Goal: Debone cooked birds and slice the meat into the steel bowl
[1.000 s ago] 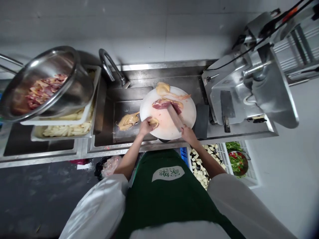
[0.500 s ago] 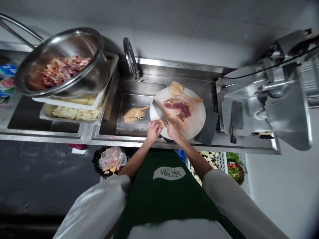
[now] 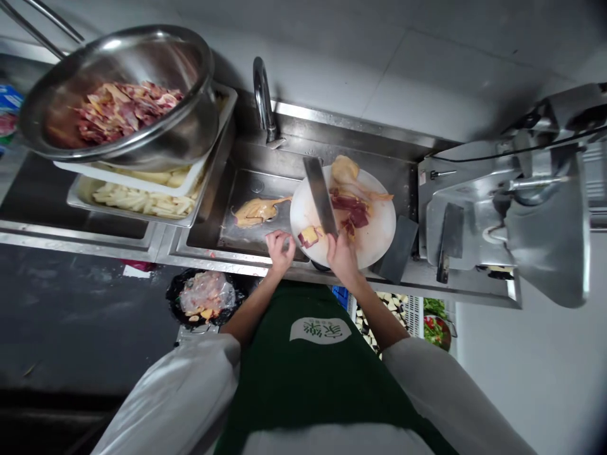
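Observation:
A round white cutting board rests over the right side of a steel sink. Raw poultry pieces lie on it, red flesh and yellow skin. My right hand grips the handle of a cleaver, whose blade points away from me, raised over the board. A small cut piece lies at the board's near left edge. My left hand is at the board's left rim with curled fingers, just beside that piece. Another yellow-skinned poultry piece lies in the sink basin.
A large steel bowl of chopped meat sits tilted on stacked trays of pale cut strips at the left. A faucet stands behind the sink. A meat slicer is at the right. Below, a bagged bin and crates of vegetables.
The cleaver swung from lying across the board to the left edge, then rose blade-forward. A small piece now lies cut free; my left hand has drawn back from it to the board's rim.

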Motion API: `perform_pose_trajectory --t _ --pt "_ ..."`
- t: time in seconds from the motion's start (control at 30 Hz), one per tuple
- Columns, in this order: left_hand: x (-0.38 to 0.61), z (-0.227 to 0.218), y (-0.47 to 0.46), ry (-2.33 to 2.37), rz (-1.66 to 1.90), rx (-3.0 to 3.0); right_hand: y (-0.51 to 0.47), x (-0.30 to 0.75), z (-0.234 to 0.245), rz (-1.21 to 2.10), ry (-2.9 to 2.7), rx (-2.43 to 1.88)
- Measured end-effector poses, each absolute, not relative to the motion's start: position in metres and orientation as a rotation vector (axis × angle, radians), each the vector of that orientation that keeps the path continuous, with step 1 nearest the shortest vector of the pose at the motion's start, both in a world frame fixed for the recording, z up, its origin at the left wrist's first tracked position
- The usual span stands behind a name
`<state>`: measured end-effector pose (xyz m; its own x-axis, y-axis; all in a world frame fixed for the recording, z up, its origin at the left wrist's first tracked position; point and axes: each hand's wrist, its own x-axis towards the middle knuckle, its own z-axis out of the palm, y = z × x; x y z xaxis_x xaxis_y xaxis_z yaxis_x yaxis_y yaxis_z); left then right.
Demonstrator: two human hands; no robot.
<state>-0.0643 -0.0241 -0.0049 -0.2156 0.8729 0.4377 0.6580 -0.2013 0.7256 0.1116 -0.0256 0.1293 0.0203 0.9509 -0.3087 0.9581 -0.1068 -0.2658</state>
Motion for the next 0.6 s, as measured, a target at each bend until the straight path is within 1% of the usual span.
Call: perform_pose_trajectory --t 0.1,0.2,0.33,0.47,0.6 --pt "-0.052 -0.014 -0.023 1.528 1.105 1.977 -0.019 0.090 0.105 -0.822 2.004 2.070" --pt "-0.043 -0.023 -0.021 1.421 0.974 1.992 -0.022 0.093 0.087 -0.844 2.000 2.026" --pt "-0.039 -0.024 -0.023 1.510 0.978 1.879 -0.040 0.128 0.083 -0.869 1.951 1.995" --pt "-0.037 -0.009 -0.025 1.551 0.993 1.784 -0.056 0.160 0.089 -0.875 1.887 2.016" --pt "-0.046 0.006 -0.026 1.664 1.189 1.611 -0.053 0.150 0.109 -0.793 1.856 2.138"
